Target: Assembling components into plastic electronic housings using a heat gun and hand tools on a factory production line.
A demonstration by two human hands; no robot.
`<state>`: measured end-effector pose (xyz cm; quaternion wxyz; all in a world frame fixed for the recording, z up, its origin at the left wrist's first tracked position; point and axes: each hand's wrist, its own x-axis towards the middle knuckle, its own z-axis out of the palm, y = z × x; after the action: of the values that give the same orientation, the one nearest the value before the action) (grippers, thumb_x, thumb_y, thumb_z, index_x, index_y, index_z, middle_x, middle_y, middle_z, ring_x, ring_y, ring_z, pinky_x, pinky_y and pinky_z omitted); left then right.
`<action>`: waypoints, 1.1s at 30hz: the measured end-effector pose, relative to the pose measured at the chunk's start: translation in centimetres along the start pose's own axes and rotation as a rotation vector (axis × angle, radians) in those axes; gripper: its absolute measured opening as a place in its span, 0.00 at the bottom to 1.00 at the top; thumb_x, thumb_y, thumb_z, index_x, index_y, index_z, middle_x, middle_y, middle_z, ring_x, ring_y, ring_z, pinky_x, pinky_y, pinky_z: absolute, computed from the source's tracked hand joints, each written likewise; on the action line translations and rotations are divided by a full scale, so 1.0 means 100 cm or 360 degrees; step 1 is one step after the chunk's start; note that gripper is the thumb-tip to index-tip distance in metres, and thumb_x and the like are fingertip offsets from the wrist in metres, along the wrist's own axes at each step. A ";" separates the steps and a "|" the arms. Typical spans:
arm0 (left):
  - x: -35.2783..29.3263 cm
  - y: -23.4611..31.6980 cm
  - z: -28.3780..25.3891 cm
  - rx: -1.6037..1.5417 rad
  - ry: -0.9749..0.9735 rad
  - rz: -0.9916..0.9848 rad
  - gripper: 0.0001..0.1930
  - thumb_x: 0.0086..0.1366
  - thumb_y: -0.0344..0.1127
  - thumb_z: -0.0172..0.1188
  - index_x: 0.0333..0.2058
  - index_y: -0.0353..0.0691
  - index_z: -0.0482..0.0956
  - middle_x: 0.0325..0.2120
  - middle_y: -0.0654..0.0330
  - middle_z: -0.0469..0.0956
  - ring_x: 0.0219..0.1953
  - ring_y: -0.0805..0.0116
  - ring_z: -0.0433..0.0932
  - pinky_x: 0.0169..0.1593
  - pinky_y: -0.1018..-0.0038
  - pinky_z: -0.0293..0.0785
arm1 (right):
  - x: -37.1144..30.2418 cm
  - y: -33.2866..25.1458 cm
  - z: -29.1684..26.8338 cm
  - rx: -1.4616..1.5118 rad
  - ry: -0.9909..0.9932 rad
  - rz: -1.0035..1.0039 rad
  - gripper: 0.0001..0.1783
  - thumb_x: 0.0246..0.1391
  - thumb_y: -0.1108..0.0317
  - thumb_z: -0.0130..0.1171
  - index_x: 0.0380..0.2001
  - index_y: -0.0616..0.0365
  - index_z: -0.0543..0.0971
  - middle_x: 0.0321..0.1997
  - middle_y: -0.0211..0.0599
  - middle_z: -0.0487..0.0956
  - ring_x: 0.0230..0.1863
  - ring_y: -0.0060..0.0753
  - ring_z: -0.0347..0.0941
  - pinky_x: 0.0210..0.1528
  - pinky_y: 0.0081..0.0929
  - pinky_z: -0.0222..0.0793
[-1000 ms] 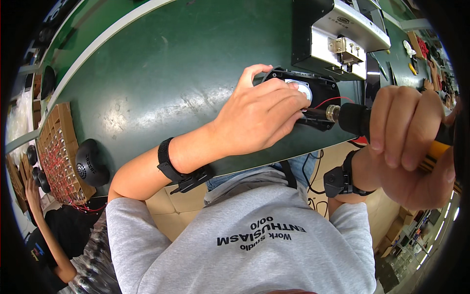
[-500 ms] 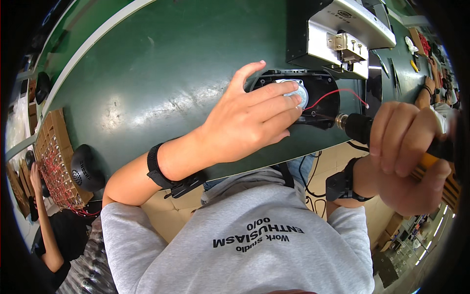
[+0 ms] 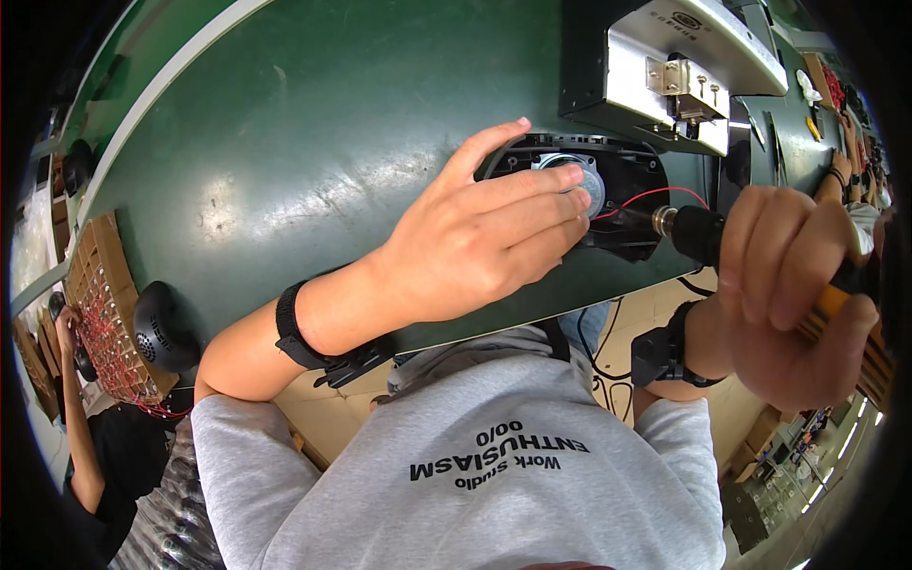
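A black plastic housing (image 3: 648,179) lies on the green table, holding a round silver speaker (image 3: 593,186). My left hand (image 3: 480,223) rests over them, its fingers stretched across the speaker and its thumb spread toward the far side. From the speaker side a red wire (image 3: 665,190) curves to the right. My right hand (image 3: 793,285) is wrapped around an electric screwdriver (image 3: 698,236) with a black nose and a yellow-orange part. The driver's metal front end points left over the housing's right part. I cannot make out whether its tip touches a screw.
Beyond the housing stands a silver-and-black machine (image 3: 617,81). To the left are a black rounded shell (image 3: 166,328) and a cardboard box (image 3: 114,242) of parts with red wires. Co-workers' hands show at left (image 3: 68,328) and right (image 3: 836,169). The table's near edge runs below my left hand.
The housing and machine appear slightly farther right in the picture. The driver's front end now overlaps the housing's right part more closely. Both hands keep nearly the same pose.
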<state>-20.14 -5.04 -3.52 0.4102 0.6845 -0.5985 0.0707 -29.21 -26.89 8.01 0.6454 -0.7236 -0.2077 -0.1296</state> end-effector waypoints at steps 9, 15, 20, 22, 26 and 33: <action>0.002 -0.002 0.000 -0.0035 0.0014 -0.0017 0.20 0.44 0.35 0.78 0.39 0.42 0.88 0.43 0.63 0.86 0.55 0.65 0.82 0.65 0.46 0.68 | -0.006 0.014 -0.005 0.0263 0.0001 -0.0079 0.20 0.71 0.59 0.45 0.61 0.53 0.63 0.26 0.25 0.69 0.22 0.19 0.65 0.29 0.22 0.66; 0.003 -0.002 0.001 -0.0042 0.0013 -0.0023 0.20 0.44 0.35 0.79 0.40 0.42 0.88 0.44 0.63 0.86 0.55 0.65 0.83 0.65 0.46 0.67 | -0.007 0.015 -0.003 0.0260 -0.0001 -0.0090 0.20 0.72 0.58 0.45 0.61 0.52 0.63 0.26 0.24 0.69 0.22 0.19 0.65 0.29 0.22 0.66; 0.003 -0.001 0.002 -0.0044 0.0012 -0.0031 0.20 0.44 0.34 0.79 0.40 0.42 0.88 0.45 0.63 0.85 0.55 0.65 0.83 0.65 0.47 0.68 | -0.005 0.014 0.000 0.0224 -0.0030 -0.0101 0.21 0.73 0.56 0.45 0.62 0.51 0.63 0.26 0.24 0.69 0.22 0.18 0.65 0.28 0.21 0.66; 0.003 -0.001 0.001 -0.0049 0.0006 -0.0033 0.20 0.44 0.34 0.79 0.40 0.42 0.88 0.45 0.63 0.85 0.55 0.65 0.83 0.65 0.47 0.68 | -0.005 0.016 -0.001 0.0221 -0.0073 -0.0121 0.21 0.73 0.56 0.45 0.63 0.50 0.64 0.26 0.23 0.69 0.22 0.17 0.65 0.28 0.21 0.66; 0.004 -0.002 0.002 -0.0040 0.0012 -0.0028 0.21 0.44 0.34 0.79 0.40 0.42 0.88 0.45 0.63 0.85 0.54 0.65 0.83 0.65 0.47 0.68 | -0.008 0.013 0.002 0.0197 -0.0008 -0.0098 0.20 0.73 0.56 0.45 0.62 0.50 0.64 0.26 0.22 0.69 0.22 0.17 0.66 0.28 0.21 0.66; 0.005 -0.001 0.002 -0.0051 0.0011 -0.0035 0.20 0.43 0.34 0.79 0.39 0.42 0.88 0.45 0.63 0.85 0.54 0.66 0.83 0.65 0.47 0.68 | -0.009 0.011 0.000 0.0203 -0.0011 -0.0047 0.19 0.72 0.57 0.45 0.61 0.50 0.64 0.26 0.22 0.70 0.22 0.17 0.67 0.29 0.22 0.68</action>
<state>-19.98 -5.56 -3.46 0.4240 0.6842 -0.5905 0.0590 -29.46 -27.04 6.66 0.6875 -0.6782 -0.2285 -0.1232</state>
